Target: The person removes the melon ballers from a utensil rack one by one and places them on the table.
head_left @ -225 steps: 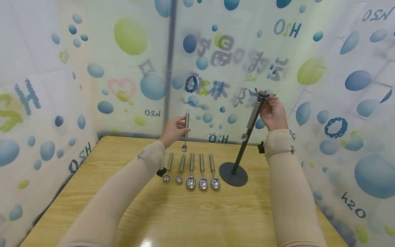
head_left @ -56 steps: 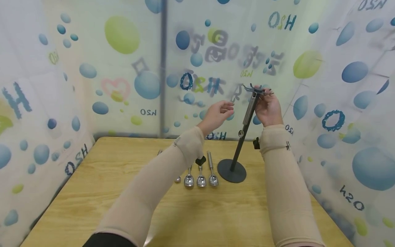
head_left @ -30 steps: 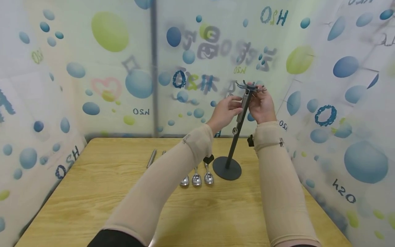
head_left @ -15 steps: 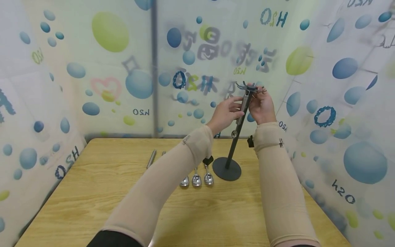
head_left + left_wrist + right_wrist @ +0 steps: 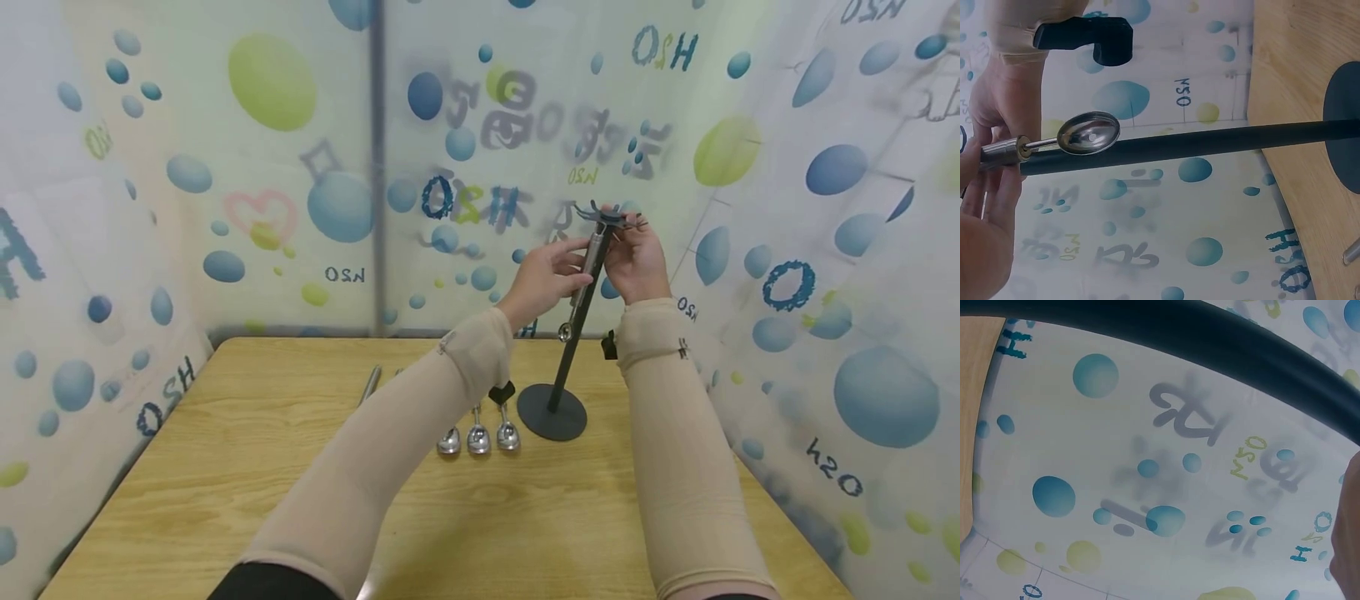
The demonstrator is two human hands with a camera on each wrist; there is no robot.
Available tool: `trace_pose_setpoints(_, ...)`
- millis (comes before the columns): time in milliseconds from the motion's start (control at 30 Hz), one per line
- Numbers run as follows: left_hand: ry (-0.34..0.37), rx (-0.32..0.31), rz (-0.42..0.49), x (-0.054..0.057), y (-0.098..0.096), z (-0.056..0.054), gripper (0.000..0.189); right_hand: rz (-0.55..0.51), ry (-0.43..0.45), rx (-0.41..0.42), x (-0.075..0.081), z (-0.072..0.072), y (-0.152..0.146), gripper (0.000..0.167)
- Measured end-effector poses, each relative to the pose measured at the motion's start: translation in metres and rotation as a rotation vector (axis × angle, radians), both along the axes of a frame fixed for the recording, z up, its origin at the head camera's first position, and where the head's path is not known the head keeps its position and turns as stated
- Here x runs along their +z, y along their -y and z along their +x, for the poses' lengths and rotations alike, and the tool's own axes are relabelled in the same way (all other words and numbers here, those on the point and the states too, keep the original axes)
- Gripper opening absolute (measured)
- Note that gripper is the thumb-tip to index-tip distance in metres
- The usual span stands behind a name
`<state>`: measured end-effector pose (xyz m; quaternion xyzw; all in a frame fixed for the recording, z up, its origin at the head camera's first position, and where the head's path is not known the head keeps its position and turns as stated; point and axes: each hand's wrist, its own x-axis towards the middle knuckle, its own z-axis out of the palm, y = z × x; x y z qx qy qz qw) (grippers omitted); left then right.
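Note:
A dark metal utensil stand has a ring of curved hooks on top. My left hand pinches the steel handle of a small melon baller between thumb and fingers, just under the hooks. In the left wrist view the bowl of the melon baller stands out beside the pole. My right hand holds the hook ring from the right, fingertips showing at its rim. At the right edge of the right wrist view only part of that hand appears.
Three larger scoops lie in a row on the wooden table, left of the stand's round base. Another handle shows farther left; my left forearm hides what lies beside it. Patterned curtains enclose the table.
My left hand, earlier holding a melon baller over the table and then empty, has moved right and taken the hanging one's handle. Its bowl has shifted slightly left and down. My right hand stays put.

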<state>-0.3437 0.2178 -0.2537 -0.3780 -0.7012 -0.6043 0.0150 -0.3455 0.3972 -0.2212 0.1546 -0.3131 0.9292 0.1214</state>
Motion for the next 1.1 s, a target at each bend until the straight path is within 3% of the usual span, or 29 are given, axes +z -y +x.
trace_pose_setpoints(733,0.023,-0.053,0.042,0.001,0.011,0.004,0.059,-0.022,0.023,-0.024,0.0,0.002,0.001,0.012)
trace_pose_setpoints(1100,0.027,-0.019,0.062,-0.002,0.024,0.005,0.057,-0.056,0.019,0.004,0.001,0.001,0.0,0.012)
